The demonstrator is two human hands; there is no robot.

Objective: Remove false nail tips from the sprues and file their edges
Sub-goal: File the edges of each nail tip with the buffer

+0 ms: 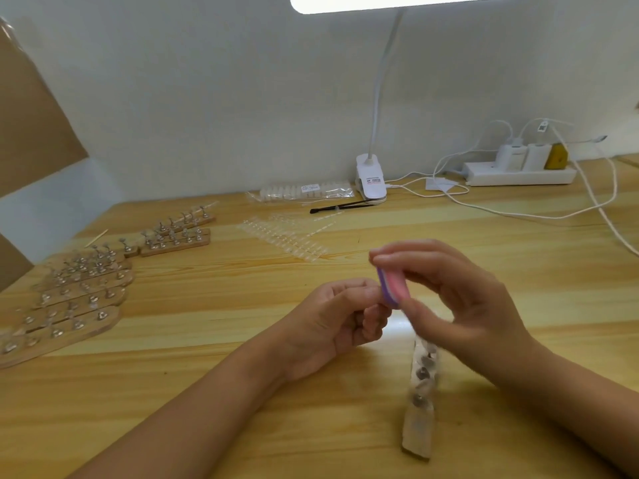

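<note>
Nail tips (287,192) in clear bag (345,194); right hand (460,292) grips file (392,288)

right hand (466,299) grips buffer block (392,288) | left hand (332,319) curled, touching block

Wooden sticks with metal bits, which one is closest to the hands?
The wooden stick lying alone just under the right hand; the other sticks sit grouped far to the left on the table.

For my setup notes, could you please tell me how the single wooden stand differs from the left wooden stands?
The single wooden stand lies alone by the right hand, running toward the camera; the left wooden stands lie grouped side by side, running crosswise. Both are strips bearing metal holders.
</note>
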